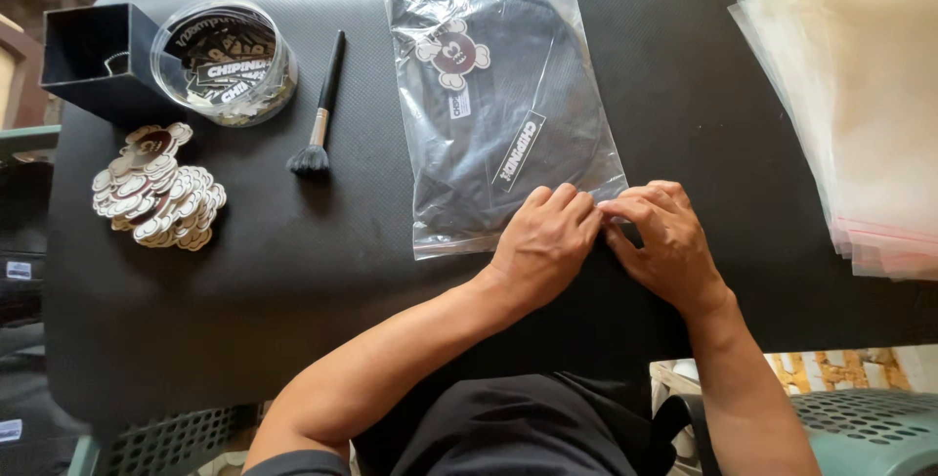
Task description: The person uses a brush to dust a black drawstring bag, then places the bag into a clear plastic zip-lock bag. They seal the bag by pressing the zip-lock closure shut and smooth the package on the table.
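Hands together at near edge of clear plastic bag (503,114), which lies flat on black table (293,281) ahead of me, dark folded garment inside. My left hand (542,241) presses palm-down on bag's lower right corner, fingers flat, gripping nothing. My right hand (669,241) just beside it, fingertips pinching bag's edge, touching left fingers. Small brush (322,109) left of bag. Farther left, round clear tub of stickers (225,61), black box (93,56), heap of die-cut stickers (156,188). Stack of empty clear bags (850,105) at far right.
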